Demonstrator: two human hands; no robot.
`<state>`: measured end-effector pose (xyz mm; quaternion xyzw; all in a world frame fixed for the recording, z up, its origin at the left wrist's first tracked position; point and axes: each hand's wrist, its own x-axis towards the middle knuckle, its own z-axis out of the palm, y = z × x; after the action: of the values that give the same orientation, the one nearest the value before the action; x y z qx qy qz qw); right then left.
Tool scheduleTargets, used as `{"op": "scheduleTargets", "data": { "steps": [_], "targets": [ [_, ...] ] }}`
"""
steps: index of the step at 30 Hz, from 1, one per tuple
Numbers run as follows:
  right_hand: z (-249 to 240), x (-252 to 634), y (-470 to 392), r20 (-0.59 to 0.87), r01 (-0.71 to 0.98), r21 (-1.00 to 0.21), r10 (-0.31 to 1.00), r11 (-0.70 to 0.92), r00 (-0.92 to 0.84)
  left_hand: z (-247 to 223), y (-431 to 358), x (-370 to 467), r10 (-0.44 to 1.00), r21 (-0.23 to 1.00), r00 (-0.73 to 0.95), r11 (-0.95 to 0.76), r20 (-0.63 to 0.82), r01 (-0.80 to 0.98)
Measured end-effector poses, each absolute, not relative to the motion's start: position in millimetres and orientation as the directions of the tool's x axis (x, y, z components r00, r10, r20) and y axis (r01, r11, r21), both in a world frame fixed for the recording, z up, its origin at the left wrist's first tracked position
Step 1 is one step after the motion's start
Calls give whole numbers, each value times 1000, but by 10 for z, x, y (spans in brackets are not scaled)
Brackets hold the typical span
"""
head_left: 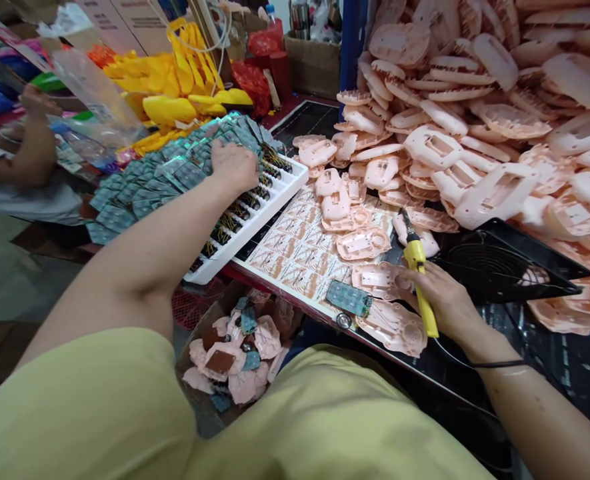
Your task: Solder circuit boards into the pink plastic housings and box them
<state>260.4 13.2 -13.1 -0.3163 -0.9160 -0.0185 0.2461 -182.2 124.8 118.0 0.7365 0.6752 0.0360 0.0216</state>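
My left hand (235,165) reaches over a heap of green circuit boards (175,175) lying along a white slotted tray (255,223). Its fingers are curled down among the boards, the fingertips hidden. Wires and dark parts sit in the tray's slots. In my right hand (442,293) is a yellow soldering iron (422,287), its tip pointing up and away from me. Just left of that hand lie pink plastic shells (392,327) at the table's near edge. One green circuit board (349,298) rests against them, with a small round metal part (343,321) beside it.
Pink shells (495,120) are piled high at the right. A black fan (499,260) stands beyond my right hand. Below the table edge is a box of pink pieces and boards (245,347). Yellow plastic parts (169,80) lie behind the boards. Another person's arm (39,133) is at far left.
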Motion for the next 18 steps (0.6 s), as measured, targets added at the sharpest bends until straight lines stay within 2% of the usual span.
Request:
{"op": "scheduleTargets", "data": {
  "steps": [2,4,7,10,12,14,16,18],
  "targets": [
    [-178,2610,159,455,564,-145,561,813,-691,1270,1169,-1869,998,44,-10,8,67,999],
    [-202,2619,168,456,549,-187,567,814,-686,1409,1043,-1910,989,77,-57,46,140,996],
    [-207,2619,163,457,546,-218,579,809,-675,1603,847,-1871,966,341,-1,-90,258,936],
    [-188,2603,130,414,582,-171,594,795,-690,1649,756,-1672,953,637,41,-231,299,735],
    [-166,2589,81,362,624,-147,629,768,-689,1574,774,-1465,964,785,84,-253,251,565],
    [-140,2578,15,323,669,-144,674,729,-665,1430,830,-1212,979,891,155,-184,130,415],
    [-108,2573,-59,330,703,-156,707,694,-625,1250,879,-921,971,935,238,-89,5,344],
    [-62,2583,-139,401,716,-181,716,674,-572,1067,885,-607,922,916,378,-74,-88,394]
  ]
}}
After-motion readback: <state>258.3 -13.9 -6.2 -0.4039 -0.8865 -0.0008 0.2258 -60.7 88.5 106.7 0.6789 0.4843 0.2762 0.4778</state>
